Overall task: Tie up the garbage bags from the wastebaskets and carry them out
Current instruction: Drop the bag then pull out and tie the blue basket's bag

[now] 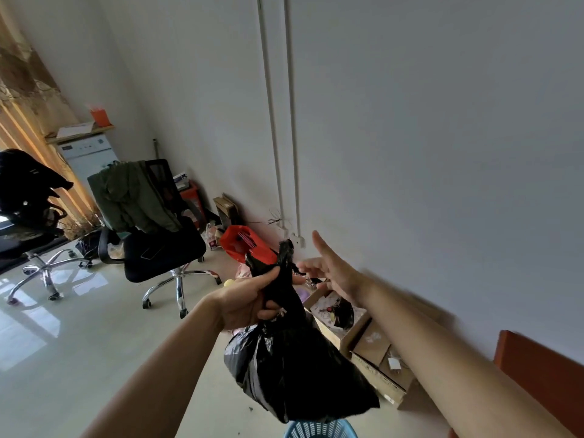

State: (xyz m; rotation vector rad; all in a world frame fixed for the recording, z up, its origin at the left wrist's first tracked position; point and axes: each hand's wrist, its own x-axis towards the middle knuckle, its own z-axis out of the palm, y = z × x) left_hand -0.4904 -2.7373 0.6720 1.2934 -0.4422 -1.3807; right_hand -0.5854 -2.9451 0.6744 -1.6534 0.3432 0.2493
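Note:
A full black garbage bag (294,374) hangs in mid-air in front of me, just above a light blue plastic wastebasket (319,429) at the bottom edge. My left hand (249,301) is shut around the bag's gathered neck, with the twisted top sticking up above my fist. My right hand (331,273) is beside the neck on the right, fingers spread and index finger pointing up, pinching a thin strand of the bag's top between thumb and finger.
Open cardboard boxes (366,343) line the white wall at right. A red bag (243,245) lies on the floor beyond my hands. Two black office chairs (161,248) draped with jackets stand at left on the glossy tile floor. An orange-brown board (543,374) leans at far right.

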